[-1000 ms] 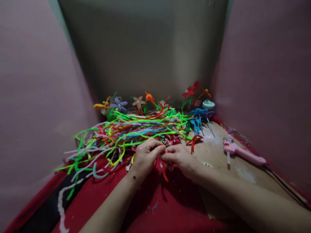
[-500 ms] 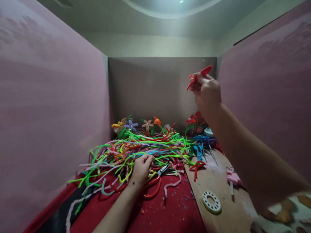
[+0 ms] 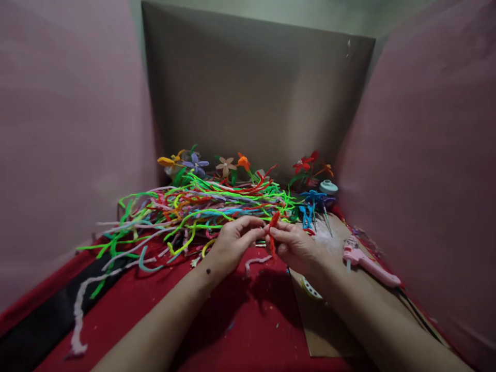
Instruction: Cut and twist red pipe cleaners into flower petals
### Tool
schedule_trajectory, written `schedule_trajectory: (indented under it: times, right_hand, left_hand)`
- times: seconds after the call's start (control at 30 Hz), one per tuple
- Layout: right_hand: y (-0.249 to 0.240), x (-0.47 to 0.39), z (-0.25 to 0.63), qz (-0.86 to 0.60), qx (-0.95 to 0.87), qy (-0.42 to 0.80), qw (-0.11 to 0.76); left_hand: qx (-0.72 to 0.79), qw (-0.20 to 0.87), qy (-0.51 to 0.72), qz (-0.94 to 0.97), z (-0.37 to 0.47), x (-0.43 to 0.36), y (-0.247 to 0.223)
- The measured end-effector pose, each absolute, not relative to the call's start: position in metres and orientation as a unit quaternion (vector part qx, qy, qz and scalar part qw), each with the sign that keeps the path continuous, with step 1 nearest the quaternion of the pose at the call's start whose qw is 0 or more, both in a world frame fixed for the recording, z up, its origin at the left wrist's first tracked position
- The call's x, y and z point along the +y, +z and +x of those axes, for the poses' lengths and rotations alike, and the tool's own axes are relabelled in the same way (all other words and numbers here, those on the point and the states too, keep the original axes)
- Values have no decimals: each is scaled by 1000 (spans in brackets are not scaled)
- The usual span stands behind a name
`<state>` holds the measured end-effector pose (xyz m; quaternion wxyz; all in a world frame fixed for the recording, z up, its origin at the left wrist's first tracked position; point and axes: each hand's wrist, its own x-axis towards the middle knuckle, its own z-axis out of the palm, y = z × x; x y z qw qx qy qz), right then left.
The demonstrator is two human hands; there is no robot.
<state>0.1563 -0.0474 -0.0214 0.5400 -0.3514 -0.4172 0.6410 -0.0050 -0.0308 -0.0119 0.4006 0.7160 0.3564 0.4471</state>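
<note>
Both hands meet over the red cloth, in front of a heap of coloured pipe cleaners point(image 3: 217, 199). My right hand point(image 3: 292, 240) pinches a red pipe-cleaner piece point(image 3: 273, 227), which stands roughly upright with one end hanging below the fingers. The fingertips of my left hand point(image 3: 240, 240) are pressed together at the left side of this red piece; whether they grip it or something small is hidden. A curled pink pipe cleaner point(image 3: 256, 261) lies on the cloth just below the hands.
Pipe-cleaner flowers stand behind the heap, among them a purple one point(image 3: 196, 164) and a red one point(image 3: 303, 165). On the right board point(image 3: 329, 328) lie a pink glue gun point(image 3: 370, 266) with its cable and a white holed ring point(image 3: 310, 288). Pink walls rise at both sides.
My right hand has come down from high on the right with the red piece, to meet my left hand. My left hand has moved slightly right and up. The view has tilted downward.
</note>
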Motion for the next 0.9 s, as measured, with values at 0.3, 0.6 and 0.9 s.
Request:
schedule_trajectory:
  times: [0.3,0.6,0.9]
  right_hand:
    - [-42,-43,154,-368,-437,609,550]
    - [-44,-50,150,-409,-457,560,557]
    - [-34,-56,144,-438,-441,522,585]
  left_hand:
    - [395,141,290,860,-2,-29,-19]
    - [430,-22,216,877,-7,-40,-28]
    - [436,226,419,764,-4,-35,-33]
